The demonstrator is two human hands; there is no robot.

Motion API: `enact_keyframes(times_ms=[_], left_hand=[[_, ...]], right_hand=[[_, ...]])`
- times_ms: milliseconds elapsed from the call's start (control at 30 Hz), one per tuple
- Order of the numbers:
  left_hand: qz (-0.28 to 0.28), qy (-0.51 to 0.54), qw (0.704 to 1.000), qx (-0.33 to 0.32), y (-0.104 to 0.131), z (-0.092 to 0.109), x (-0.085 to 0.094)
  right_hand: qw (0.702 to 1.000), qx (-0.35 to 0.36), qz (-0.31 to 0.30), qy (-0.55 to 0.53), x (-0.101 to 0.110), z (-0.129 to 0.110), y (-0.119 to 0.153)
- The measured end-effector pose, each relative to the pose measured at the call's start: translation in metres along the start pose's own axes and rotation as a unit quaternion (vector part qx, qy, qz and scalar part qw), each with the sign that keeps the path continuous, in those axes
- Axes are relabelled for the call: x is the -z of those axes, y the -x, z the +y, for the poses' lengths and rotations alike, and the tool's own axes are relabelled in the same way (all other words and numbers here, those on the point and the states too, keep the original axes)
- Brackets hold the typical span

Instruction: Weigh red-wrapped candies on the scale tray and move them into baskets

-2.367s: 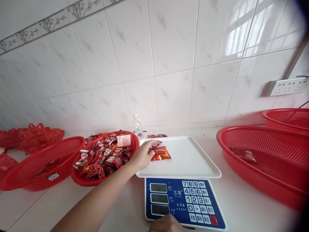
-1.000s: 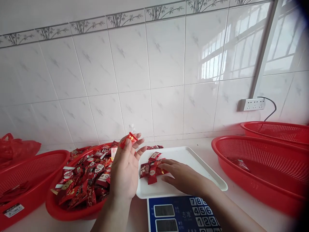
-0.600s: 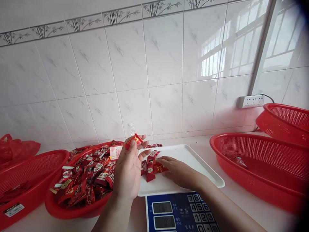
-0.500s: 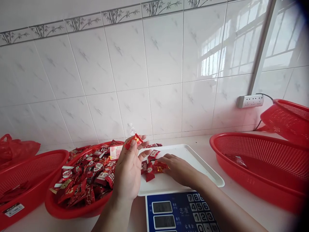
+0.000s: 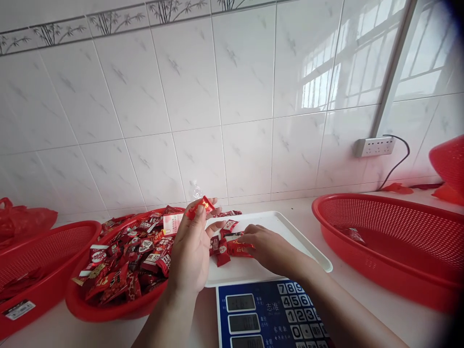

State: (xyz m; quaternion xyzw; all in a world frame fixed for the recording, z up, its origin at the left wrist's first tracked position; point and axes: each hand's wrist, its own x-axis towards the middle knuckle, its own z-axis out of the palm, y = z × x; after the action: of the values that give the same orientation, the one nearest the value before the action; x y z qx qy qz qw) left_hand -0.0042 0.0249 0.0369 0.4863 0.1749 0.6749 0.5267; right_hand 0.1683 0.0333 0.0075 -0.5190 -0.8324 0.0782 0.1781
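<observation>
Held up over the left edge of the white tray [image 5: 300, 241], my left hand [image 5: 192, 241] grips a red candy packet [image 5: 201, 208] between thumb and fingers. My right hand [image 5: 270, 249] reaches over the tray, its fingertips closed on a red packet [image 5: 239, 248] lying there. Several dark red packets [image 5: 223, 253] lie beside it on the tray. The tray rests on a blue scale [image 5: 270, 314] with a keypad and displays. Left of my left hand is a red basket [image 5: 78, 309] heaped with wrapped packets [image 5: 123, 270].
A red basket [image 5: 366, 256] at the right holds one packet [image 5: 353, 235]. Another red basket [image 5: 68, 246] and a red bag [image 5: 29, 222] are at the far left. A power strip [image 5: 375, 147] hangs on the tiled wall; a clear bottle [image 5: 195, 189] stands near it, behind my left hand.
The view has shifted slightly. The basket at the upper right has moved right, uncovering the black cable. My left hand still holds its packet; my right fingers have shifted slightly on the tray.
</observation>
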Motion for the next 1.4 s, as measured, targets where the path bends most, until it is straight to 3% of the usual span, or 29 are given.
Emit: enact_keyframes(times_ms=[100,167,300,433,533,733,800,967,1033,1200,1400], left_hand=[[-0.001,-0.084,0.996,-0.008,-0.001,-0.002,0.002],[-0.026,-0.198,0.98,-0.005,-0.002,-0.004,0.004],[-0.139,-0.44,0.887,-0.02,-0.005,-0.014,0.012],[-0.14,-0.574,0.807,-0.013,-0.007,-0.028,0.024],[-0.175,-0.602,0.779,0.026,-0.006,-0.031,0.03],[-0.242,-0.556,0.791,0.08,-0.011,-0.03,0.03],[-0.213,-0.547,0.807,0.065,-0.017,-0.029,0.029],[-0.073,-0.379,0.922,-0.026,-0.025,-0.019,0.03],[-0.025,-0.314,0.948,-0.05,-0.025,-0.012,0.03],[0.014,-0.269,0.959,-0.086,-0.02,0.004,0.03],[0.001,-0.256,0.961,-0.107,-0.014,0.015,0.026]], right_hand=[[0.999,-0.031,0.031,0.011,-0.004,0.002,-0.002],[0.999,-0.025,0.042,0.001,-0.005,0.003,-0.003],[0.999,-0.021,0.034,-0.006,-0.005,0.006,-0.003],[1.0,-0.019,-0.017,-0.005,-0.007,0.007,-0.004],[0.999,-0.02,-0.038,-0.008,-0.006,0.006,-0.004],[0.999,-0.029,-0.045,-0.012,0.001,0.01,0.0],[0.999,-0.038,-0.037,-0.008,0.002,0.014,-0.002],[0.999,-0.032,-0.041,0.008,0.0,0.021,-0.031],[0.998,-0.016,-0.054,0.013,-0.005,0.021,-0.048],[0.995,0.013,-0.096,0.024,-0.013,0.012,-0.07],[0.995,-0.016,-0.091,0.022,0.001,-0.006,-0.053]])
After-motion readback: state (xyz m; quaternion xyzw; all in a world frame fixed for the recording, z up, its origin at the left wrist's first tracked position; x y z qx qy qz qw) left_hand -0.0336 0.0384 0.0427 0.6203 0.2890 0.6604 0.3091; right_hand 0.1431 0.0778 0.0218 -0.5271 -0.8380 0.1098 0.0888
